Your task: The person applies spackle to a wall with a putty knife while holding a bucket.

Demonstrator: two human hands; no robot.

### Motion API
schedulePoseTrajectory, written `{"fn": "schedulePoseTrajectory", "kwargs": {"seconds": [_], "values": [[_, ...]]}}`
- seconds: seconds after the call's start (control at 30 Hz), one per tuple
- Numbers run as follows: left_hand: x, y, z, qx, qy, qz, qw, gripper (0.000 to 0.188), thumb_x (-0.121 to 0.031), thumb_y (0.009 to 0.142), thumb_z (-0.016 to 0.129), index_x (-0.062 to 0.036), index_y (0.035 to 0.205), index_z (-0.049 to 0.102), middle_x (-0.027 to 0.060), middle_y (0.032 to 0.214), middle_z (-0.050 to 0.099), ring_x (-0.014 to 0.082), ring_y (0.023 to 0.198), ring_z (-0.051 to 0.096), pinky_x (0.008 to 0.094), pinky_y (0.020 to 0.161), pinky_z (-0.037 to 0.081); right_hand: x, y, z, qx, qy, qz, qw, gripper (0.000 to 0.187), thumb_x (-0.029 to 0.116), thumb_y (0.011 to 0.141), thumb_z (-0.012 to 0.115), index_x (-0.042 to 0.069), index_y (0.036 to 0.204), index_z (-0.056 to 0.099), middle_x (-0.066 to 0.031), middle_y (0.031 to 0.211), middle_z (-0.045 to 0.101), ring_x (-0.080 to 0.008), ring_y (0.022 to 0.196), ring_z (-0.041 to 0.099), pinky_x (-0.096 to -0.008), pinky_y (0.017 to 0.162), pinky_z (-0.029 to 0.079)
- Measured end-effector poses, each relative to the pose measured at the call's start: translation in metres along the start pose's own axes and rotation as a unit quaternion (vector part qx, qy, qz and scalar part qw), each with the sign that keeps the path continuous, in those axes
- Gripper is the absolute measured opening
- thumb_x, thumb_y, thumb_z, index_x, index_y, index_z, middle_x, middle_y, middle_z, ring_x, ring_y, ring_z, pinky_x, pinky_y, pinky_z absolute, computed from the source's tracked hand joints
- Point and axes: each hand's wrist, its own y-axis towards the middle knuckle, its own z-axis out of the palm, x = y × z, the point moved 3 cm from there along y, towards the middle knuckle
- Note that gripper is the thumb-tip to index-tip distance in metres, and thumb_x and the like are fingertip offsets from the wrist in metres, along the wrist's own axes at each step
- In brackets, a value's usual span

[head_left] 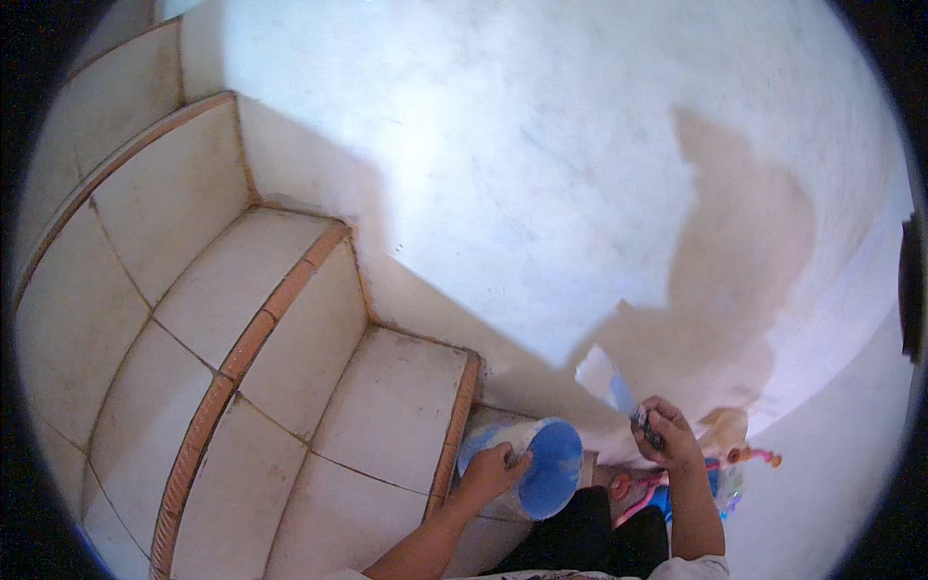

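Note:
My left hand (pixel 495 471) is closed over the rim of a tilted bucket (pixel 553 466). The bucket is blue inside, with whitish smears along its rim and outer side. My right hand (pixel 667 433) grips the dark handle of a putty knife (pixel 607 378), whose flared blade points up and left. White material coats the blade's wide end. The blade is held in front of the lower part of a pale, patchy wall (pixel 541 174); whether it touches the wall I cannot tell. The bottom of the bucket's inside is hidden from this angle.
Tiled stairs (pixel 382 396) with reddish-brown edging rise to the left along the wall. Beside my right forearm lie pink and blue plastic items (pixel 638 498), perhaps a toy. A dark object (pixel 911 290) shows at the far right. My shadow falls on the wall.

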Motion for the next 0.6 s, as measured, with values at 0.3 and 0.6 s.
{"fn": "schedulePoseTrajectory", "kwargs": {"seconds": [0.3, 0.6], "values": [[0.02, -0.005, 0.004, -0.015, -0.002, 0.022, 1.0, 0.059, -0.058, 0.092, 0.06, 0.0015, 0.091, 0.066, 0.0257, 0.083, 0.068, 0.0425, 0.082, 0.067, 0.0517, 0.075, 0.051, 0.209, 0.134, 0.19, 0.081, -0.103, -0.231, 0.964, 0.033, 0.031, 0.101, 0.058, 0.006, 0.123, 0.057, -0.0034, 0.085, 0.061, -0.0068, 0.057, 0.051, -0.0202, 0.044, 0.035], [0.026, 0.002, 0.017, -0.036, -0.011, 0.055, 0.998, 0.061, -0.059, 0.091, 0.059, 0.0016, 0.091, 0.065, 0.0265, 0.084, 0.068, 0.0429, 0.082, 0.068, 0.0511, 0.075, 0.052, 0.334, 0.222, 0.341, -0.112, -0.484, -0.672, 0.548, 0.027, 0.021, 0.102, 0.056, 0.012, 0.125, 0.068, -0.0027, 0.096, 0.063, -0.0114, 0.071, 0.058, -0.0249, 0.057, 0.044]]}}
